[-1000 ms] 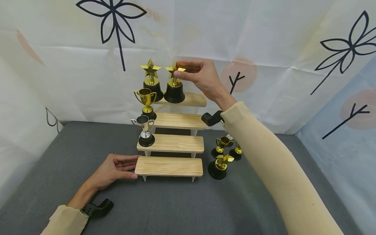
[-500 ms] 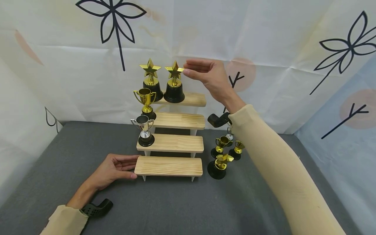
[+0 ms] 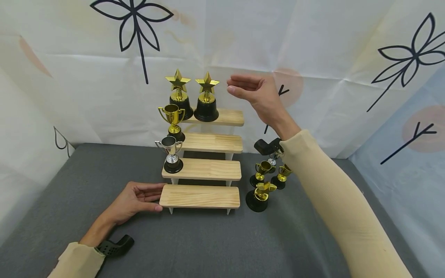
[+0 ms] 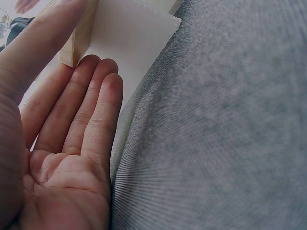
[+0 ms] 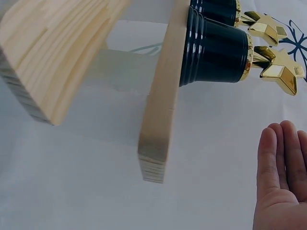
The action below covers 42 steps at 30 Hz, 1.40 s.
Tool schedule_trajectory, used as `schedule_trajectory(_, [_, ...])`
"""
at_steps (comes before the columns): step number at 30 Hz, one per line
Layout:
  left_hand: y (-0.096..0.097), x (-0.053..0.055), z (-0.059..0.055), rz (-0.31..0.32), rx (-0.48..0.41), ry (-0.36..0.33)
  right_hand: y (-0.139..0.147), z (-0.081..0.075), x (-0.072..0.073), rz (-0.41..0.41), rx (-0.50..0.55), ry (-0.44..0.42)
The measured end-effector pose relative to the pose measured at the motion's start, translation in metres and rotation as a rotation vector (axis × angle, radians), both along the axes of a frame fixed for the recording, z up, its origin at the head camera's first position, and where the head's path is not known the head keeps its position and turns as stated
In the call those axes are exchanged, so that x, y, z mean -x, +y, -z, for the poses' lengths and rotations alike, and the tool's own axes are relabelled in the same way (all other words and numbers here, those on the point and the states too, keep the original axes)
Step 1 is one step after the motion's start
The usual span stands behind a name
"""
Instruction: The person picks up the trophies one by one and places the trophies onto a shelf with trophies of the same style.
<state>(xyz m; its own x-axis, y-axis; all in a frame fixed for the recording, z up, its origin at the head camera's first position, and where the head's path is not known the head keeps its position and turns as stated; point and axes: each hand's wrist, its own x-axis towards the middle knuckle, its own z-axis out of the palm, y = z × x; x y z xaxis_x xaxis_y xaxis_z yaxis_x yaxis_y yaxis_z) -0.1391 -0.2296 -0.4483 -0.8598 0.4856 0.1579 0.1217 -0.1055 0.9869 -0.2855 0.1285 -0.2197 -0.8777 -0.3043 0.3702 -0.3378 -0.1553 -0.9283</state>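
Note:
A tiered wooden stand (image 3: 201,196) holds two gold star trophies (image 3: 207,87) side by side on its top step. A gold cup trophy (image 3: 172,117) is at the left end of the step below, and a silver cup trophy (image 3: 171,154) one step lower. With fingers extended, my left hand (image 3: 133,202) touches the left end of the lowest step. In the left wrist view, the fingertips (image 4: 109,88) lie against the stand's side. To the right of the nearer star trophy (image 5: 216,50), my right hand (image 3: 262,96) hovers with straight fingers, holding nothing.
Right of the stand, a gold star trophy (image 3: 259,197), a gold cup trophy (image 3: 263,170) and another gold cup trophy (image 3: 283,173) stand on the grey table (image 3: 194,247). A silver one is partly hidden behind them. A patterned white cloth (image 3: 240,38) hangs behind.
My right hand has let go of the right star trophy on the top step and drawn away to the right. The left hand and the stand have stayed put.

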Motion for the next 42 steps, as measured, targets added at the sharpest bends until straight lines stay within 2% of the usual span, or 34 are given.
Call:
schedule_trajectory(17, [0.000, 0.000, 0.000, -0.001, -0.001, -0.006, 0.023, 0.013, -0.008, 0.032, -0.025, 0.027])
schedule_trajectory(23, [0.000, 0.000, 0.000, -0.002, 0.002, -0.004, 0.030, 0.014, -0.017, 0.017, -0.034, 0.022])
schedule_trajectory(28, [0.000, 0.000, 0.000, -0.007, 0.009, 0.002, 0.035, 0.016, -0.025, 0.012, -0.074, 0.053])
schedule_trajectory(37, [0.000, 0.000, 0.000, -0.008, 0.011, -0.004, 0.043, 0.027, -0.042, 0.010, -0.127, 0.120])
schedule_trajectory(42, [0.000, 0.000, 0.000, -0.008, 0.013, -0.004, 0.048, 0.032, -0.052, -0.010, -0.124, 0.112])
